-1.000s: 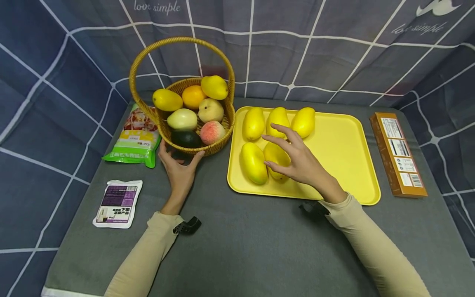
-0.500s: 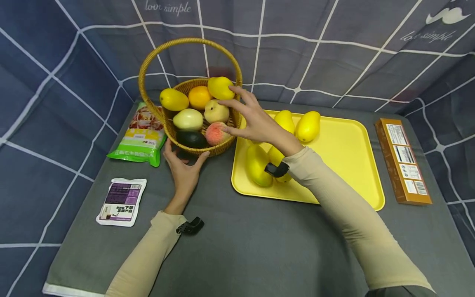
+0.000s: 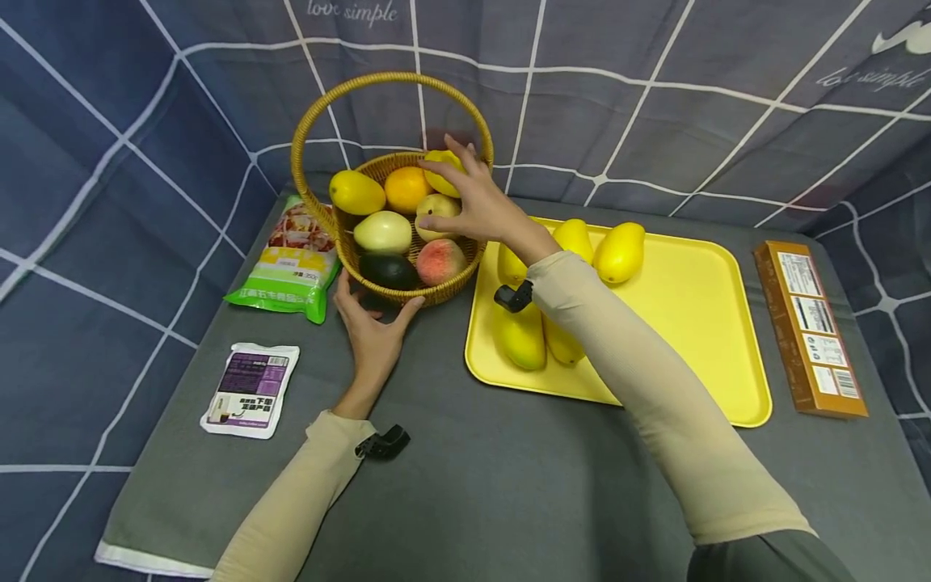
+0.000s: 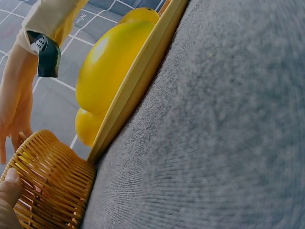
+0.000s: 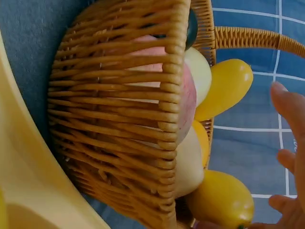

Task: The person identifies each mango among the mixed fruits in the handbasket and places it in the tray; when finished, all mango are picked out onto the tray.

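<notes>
A woven basket (image 3: 445, 294) with a tall arched handle holds a peach (image 3: 440, 261), a dark avocado (image 3: 390, 271), an orange (image 3: 406, 190) and several other fruits. My left hand (image 3: 374, 339) rests against its near wall, fingers and thumb spread apart; in the left wrist view the thumb (image 4: 10, 186) touches the wicker near the rim. My right hand (image 3: 483, 202) is over the basket's right side, its spread fingers around the yellow mango (image 3: 440, 166) at the back right. In the right wrist view, fingertips show beside that mango (image 5: 221, 198), while the thumb (image 5: 290, 107) stands apart.
A yellow tray (image 3: 698, 339) with several yellow mangoes (image 3: 618, 252) stands right of the basket, partly under my right forearm. Farther right lies a brown box (image 3: 810, 327). A green-and-yellow food bag (image 3: 287, 271) and a white-and-purple pouch (image 3: 250, 390) lie on the left.
My right hand has moved left from above the tray's mangoes to the mango at the basket's back right. The left hand stays at the basket, and the head view has shifted slightly.
</notes>
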`<move>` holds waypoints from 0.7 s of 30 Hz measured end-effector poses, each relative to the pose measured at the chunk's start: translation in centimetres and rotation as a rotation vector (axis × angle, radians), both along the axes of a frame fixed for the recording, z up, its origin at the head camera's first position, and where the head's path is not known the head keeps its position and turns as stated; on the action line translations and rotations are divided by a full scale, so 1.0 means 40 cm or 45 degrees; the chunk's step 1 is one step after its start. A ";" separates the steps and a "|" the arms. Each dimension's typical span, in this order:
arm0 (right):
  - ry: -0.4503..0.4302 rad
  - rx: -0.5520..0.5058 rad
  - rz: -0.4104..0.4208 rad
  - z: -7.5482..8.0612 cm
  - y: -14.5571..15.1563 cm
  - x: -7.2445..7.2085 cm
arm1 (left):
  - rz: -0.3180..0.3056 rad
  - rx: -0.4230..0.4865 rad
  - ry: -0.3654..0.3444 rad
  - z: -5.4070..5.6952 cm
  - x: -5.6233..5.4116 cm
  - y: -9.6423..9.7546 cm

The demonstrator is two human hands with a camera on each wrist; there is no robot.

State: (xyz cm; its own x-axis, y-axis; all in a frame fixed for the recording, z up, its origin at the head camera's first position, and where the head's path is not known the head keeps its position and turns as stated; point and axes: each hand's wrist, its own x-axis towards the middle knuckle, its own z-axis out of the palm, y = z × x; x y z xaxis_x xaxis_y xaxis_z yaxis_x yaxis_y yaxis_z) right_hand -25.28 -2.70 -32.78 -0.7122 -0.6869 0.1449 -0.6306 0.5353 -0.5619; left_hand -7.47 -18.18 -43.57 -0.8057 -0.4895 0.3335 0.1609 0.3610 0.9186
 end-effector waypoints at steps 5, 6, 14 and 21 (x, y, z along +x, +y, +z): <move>-0.030 0.041 -0.014 -0.016 -0.009 -0.021 | 0.014 -0.011 -0.010 -0.046 -0.013 -0.012; -0.031 0.044 -0.020 -0.017 -0.010 -0.022 | 0.012 -0.011 -0.012 -0.049 -0.013 -0.013; 0.171 -0.042 0.001 -0.015 0.001 -0.024 | 0.000 -0.030 -0.020 -0.048 -0.014 -0.016; 0.236 -0.081 -0.028 -0.006 -0.011 -0.033 | 0.015 -0.030 -0.043 -0.048 -0.014 -0.020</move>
